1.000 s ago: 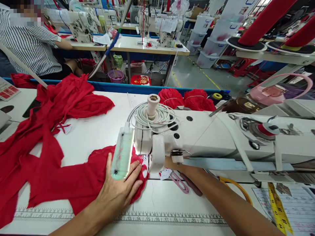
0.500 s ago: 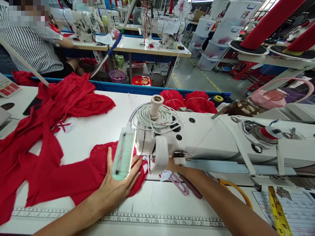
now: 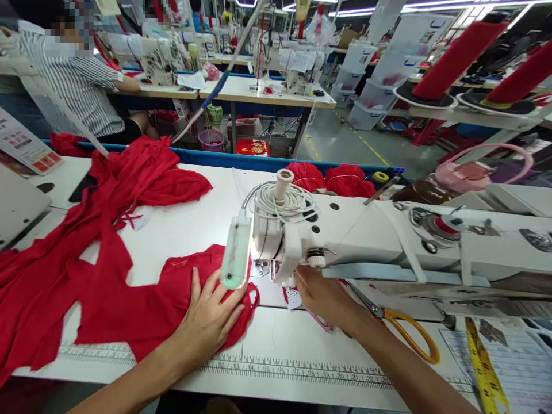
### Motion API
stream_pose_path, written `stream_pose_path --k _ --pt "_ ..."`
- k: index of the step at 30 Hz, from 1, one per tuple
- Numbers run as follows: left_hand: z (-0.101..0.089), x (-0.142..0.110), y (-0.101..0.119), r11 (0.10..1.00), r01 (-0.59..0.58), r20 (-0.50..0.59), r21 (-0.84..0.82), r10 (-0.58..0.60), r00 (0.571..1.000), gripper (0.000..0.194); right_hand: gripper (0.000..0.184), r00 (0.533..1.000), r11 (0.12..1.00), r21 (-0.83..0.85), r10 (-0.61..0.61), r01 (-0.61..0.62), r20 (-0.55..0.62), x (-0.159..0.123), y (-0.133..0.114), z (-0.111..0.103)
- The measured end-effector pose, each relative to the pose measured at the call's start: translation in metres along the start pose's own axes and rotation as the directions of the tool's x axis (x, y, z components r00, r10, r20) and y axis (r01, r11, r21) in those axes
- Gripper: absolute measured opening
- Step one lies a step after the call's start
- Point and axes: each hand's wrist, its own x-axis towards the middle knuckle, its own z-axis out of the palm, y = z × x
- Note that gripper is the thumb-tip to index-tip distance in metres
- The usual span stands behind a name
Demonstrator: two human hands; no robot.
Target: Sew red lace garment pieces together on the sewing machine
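My left hand lies flat with spread fingers on a red cloth piece, left of the sewing machine's presser foot. The lamp on the machine head hangs over its fingertips. My right hand is beneath the arm of the sewing machine, to the right of the needle area. Its fingertips are hidden behind the machine head, so I cannot tell what they hold. Beside it lie a small white label with red on it and a pink tool, partly covered by the hand.
Scissors with orange handles and a yellow tape measure lie at right. More red cloth is heaped at left. Red bundles sit behind the machine. A ruler scale runs along the front edge. A person in stripes sits beyond.
The cloth and my left hand have shifted left, away from the presser foot. My right hand has come back from behind the machine head and shows more. The view has tilted up slightly.
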Motion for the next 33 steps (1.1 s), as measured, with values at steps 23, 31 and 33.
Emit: stream_pose_path --k 23,31,33 --pt "-0.106 0.07 -0.058 0.807 0.159 0.297 -0.569 0.022 0.954 0.02 0.027 0.981 0.839 0.543 0.077 0.031 -0.176 -0.015 -0.119 0.074" --pt "-0.113 0.047 -0.068 0.631 0.371 0.502 -0.681 0.034 0.864 0.024 0.022 0.995 0.653 0.751 0.044 -0.095 0.088 -0.001 -0.135 0.089" --pt "-0.108 0.041 -0.067 0.584 0.419 0.504 -0.695 -0.021 0.864 0.025 0.023 0.995 0.676 0.731 0.038 -0.095 0.094 -0.003 -0.134 0.089"
